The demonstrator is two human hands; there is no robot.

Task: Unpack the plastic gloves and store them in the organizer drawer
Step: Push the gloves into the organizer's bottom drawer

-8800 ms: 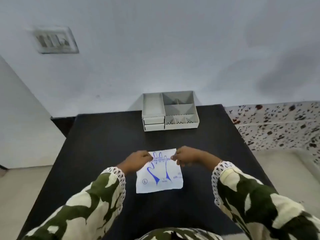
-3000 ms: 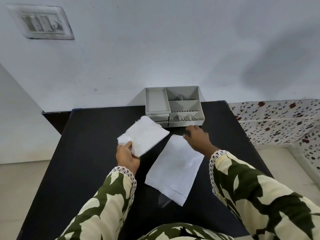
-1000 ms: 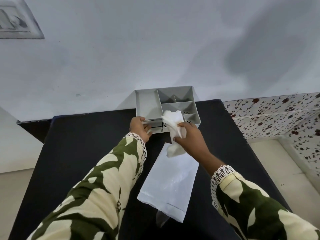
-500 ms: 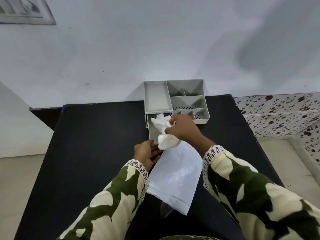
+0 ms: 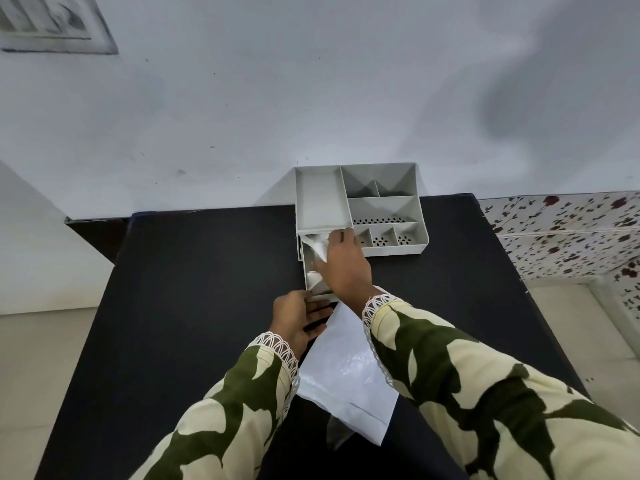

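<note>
Table (image 5: pixel 207 306): a black top set against a pale wall, carrying everything else.
Organizer (image 5: pixel 384 206): a grey compartmented tray at the far edge of the table, its top compartments bare.
Empty packet (image 5: pixel 346 375): a flat white sleeve lying on the table near the person, between the two forearms, its long axis running diagonally from the drawer front down toward the right sleeve.
Drawer (image 5: pixel 306 261): pulled out from the organizer's left side toward the person, long axis running front to back; it lies straight ahead of both hands.
Plastic gloves (image 5: pixel 318 249): a crumpled translucent white wad already down inside the drawer, under the right hand, part of it bulging at the far end.
Key relation: the wad sits within the drawer walls but seems to ride high at the back, so it probably needs tamping flat before the drawer can slide in; the right hand is on it, the left is nearer the drawer front.
Right hand (image 5: pixel 346 268): palm down over the drawer, fingers loosely curled, pressing on the gloves; whether it pinches them cannot be told.
Left hand (image 5: pixel 298 317): fingers spread fairly flat, touching the drawer's front edge and resting on the table, gripping nothing.
</note>
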